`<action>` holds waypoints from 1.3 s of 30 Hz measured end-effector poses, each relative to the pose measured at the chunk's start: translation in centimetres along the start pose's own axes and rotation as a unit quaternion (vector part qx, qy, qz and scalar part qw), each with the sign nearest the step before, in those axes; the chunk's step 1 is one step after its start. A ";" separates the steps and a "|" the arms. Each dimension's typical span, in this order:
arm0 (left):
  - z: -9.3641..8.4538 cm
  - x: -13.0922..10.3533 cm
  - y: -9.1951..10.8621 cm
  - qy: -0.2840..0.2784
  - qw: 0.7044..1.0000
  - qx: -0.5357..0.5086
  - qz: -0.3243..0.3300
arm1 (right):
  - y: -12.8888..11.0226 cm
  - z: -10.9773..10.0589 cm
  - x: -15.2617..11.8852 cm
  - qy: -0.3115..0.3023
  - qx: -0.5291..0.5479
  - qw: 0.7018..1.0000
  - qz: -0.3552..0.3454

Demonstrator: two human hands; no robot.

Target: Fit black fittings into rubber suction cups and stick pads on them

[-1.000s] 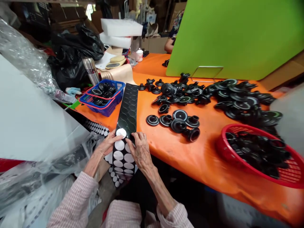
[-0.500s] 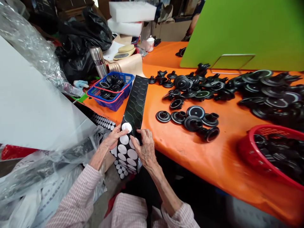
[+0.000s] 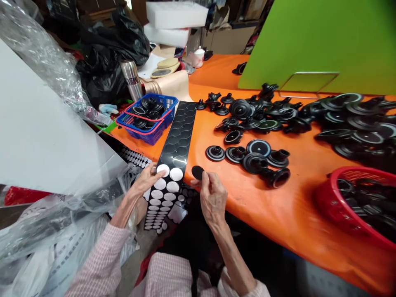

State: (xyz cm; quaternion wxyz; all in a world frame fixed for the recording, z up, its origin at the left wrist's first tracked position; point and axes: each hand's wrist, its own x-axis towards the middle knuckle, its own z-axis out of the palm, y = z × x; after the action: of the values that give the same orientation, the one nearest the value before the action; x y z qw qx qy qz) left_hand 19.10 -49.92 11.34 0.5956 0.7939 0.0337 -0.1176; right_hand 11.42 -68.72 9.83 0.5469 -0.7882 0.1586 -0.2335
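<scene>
A long black strip of round stickers (image 3: pixel 176 144) lies over the orange table's edge; its lower part shows white circles where discs are gone. My left hand (image 3: pixel 145 180) grips the strip's left edge, thumb on a white circle. Between the thumb and fingers of my right hand (image 3: pixel 213 196) is a thin black disc (image 3: pixel 197 172), held just right of the strip. Beyond it, several black round parts with stems (image 3: pixel 254 162) sit on the table (image 3: pixel 216 181).
A blue basket (image 3: pixel 147 134) with black parts stands left of the strip. A red basket (image 3: pixel 332 206) of parts is at the right. Behind are a heap of black parts (image 3: pixel 291 113), a green board (image 3: pixel 318 45) and a steel flask (image 3: pixel 131 80).
My right hand has moved right, away from the strip, with a black disc now in its fingers. A second white circle shows at the top row. My left hand stays on the strip.
</scene>
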 end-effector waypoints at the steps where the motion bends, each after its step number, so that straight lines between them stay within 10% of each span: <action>1: 0.3 -0.7 0.6 0.070 0.996 0.049 0.022 | -0.1 -0.3 -0.6 0.007 -0.013 1.000 -0.023; 3: 1.4 -2.4 1.9 0.100 0.991 0.080 0.047 | -0.5 -0.8 -1.9 0.020 -0.038 0.996 -0.082; 7: 4.9 -5.0 4.1 -0.160 0.983 -0.088 -0.029 | -1.4 -1.8 -3.8 -0.057 0.000 0.990 -0.131; 13: 10.8 -4.5 6.2 -0.261 0.963 -0.061 -0.012 | -0.6 -6.0 -2.6 0.061 0.152 0.981 0.106; 18: 18.1 -1.9 8.6 -0.106 0.941 0.168 0.274 | 0.5 -10.0 -1.6 0.152 0.181 0.964 0.120; 23: 23.4 0.4 8.9 -0.143 0.874 0.246 0.394 | 1.8 -13.4 -3.1 0.151 0.161 0.963 0.156; 27: 22.4 0.7 7.8 -0.144 0.899 0.179 0.372 | 2.5 -14.4 -4.0 0.111 0.149 0.971 0.154; 31: 19.9 0.3 6.7 -0.211 0.961 -0.076 0.158 | 2.9 -13.9 -3.8 0.085 0.096 0.985 0.114; 39: 16.8 -0.1 5.7 -0.274 0.905 -0.313 -0.084 | 1.6 -13.3 -1.9 0.042 0.140 0.985 0.093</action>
State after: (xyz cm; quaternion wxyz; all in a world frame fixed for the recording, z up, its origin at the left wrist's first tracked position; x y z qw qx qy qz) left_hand 17.65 -67.56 12.31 0.7872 0.4970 -0.0289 -0.3640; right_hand 2.62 -78.84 11.86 0.6637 -0.6753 0.2197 -0.2348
